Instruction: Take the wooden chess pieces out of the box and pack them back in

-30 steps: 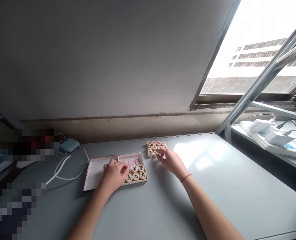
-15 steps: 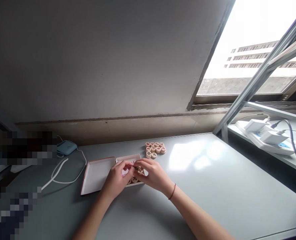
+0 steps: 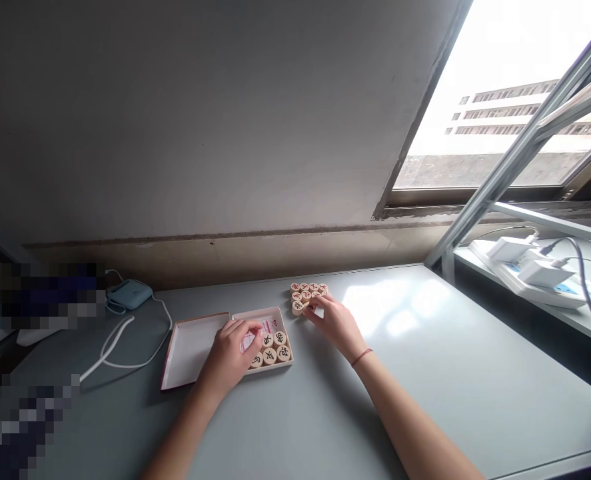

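We held our L hand over the box, fingers slightly apart; our R hand was at the round pcs, finger grip unclear.

Your left forearm slants forward and inward, its hand palm down, fingers curled, thumb and index fingertips close together; whether they touch is unclear. Your right forearm angles forward and to the left, and your right hand reaches farther out, wrist nearly in line, thumb and index finger bent toward each other. Your hands are apart, both forearms bare.
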A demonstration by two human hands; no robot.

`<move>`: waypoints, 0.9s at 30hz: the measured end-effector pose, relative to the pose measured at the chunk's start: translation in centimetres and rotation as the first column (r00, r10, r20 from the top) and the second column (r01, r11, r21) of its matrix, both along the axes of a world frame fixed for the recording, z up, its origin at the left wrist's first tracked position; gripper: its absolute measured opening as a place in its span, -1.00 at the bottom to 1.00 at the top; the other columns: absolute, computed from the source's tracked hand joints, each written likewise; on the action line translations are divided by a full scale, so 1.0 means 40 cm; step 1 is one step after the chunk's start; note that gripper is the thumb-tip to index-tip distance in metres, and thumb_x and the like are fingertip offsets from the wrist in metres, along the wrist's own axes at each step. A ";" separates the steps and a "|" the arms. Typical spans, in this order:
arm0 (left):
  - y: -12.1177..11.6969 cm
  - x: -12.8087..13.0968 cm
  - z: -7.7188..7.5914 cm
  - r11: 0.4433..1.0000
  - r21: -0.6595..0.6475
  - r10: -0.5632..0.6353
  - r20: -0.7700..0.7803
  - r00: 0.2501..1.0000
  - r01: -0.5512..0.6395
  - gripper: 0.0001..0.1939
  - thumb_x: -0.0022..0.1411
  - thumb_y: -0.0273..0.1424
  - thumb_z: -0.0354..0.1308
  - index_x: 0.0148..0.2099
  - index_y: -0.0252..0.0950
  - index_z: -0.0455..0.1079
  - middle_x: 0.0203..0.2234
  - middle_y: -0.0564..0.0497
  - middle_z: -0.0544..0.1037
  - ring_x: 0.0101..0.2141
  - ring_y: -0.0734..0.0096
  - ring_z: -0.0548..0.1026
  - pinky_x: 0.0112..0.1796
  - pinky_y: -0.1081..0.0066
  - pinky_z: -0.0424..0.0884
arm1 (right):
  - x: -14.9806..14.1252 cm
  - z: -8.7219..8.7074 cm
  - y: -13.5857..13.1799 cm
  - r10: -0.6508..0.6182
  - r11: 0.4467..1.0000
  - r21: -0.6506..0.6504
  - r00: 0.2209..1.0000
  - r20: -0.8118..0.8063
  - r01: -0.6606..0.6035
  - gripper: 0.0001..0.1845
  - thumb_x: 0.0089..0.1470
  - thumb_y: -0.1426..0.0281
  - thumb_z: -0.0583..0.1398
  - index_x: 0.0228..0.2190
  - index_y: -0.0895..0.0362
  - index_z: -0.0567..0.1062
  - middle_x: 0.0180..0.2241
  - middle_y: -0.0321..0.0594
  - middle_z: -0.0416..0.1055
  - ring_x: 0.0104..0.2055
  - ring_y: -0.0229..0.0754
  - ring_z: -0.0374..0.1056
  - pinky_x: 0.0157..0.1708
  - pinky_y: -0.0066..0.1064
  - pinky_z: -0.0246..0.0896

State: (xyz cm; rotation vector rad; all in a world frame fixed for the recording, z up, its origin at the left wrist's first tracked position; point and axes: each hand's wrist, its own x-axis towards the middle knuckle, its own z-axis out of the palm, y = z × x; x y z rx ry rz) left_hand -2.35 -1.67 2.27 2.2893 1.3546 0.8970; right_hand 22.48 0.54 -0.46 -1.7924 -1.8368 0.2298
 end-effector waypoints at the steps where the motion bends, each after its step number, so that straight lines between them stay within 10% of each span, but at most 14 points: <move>1: 0.001 0.000 0.000 1.000 0.003 -0.005 -0.003 1.000 0.005 -0.82 0.28 -0.32 0.00 -0.26 -0.22 0.42 -0.33 0.02 0.58 -0.24 0.30 0.49 -0.19 0.34 0.41 | -0.002 0.001 -0.001 0.001 1.000 0.003 1.000 -0.001 -0.001 -0.85 0.12 0.28 0.12 -0.38 0.05 0.46 -0.28 -0.25 0.45 -0.37 -0.22 0.39 -0.45 -0.45 0.15; 13: 0.008 -0.002 -0.032 0.996 0.084 -0.017 -0.090 0.996 0.024 -0.78 0.29 -0.35 -0.01 -0.28 -0.21 0.46 -0.36 0.01 0.58 -0.29 0.29 0.46 -0.24 0.31 0.40 | -0.009 0.008 0.000 -0.006 0.999 -0.035 1.000 0.023 0.007 -0.84 0.10 0.35 0.10 -0.25 0.04 0.44 -0.30 -0.24 0.45 -0.46 -0.23 0.32 -0.50 -0.45 0.09; 27: -0.015 0.025 -0.038 0.998 -0.040 -0.065 -0.215 0.974 0.058 -0.72 0.32 -0.40 -0.06 -0.06 -0.14 0.44 -0.17 0.01 0.60 -0.16 0.31 0.51 -0.05 0.27 0.24 | -0.106 0.028 -0.080 0.329 0.931 -0.062 0.903 -0.275 -0.359 -0.70 0.17 0.17 0.06 -0.25 0.08 0.46 -0.32 -0.23 0.43 -0.57 -0.34 0.23 -0.50 -0.46 0.22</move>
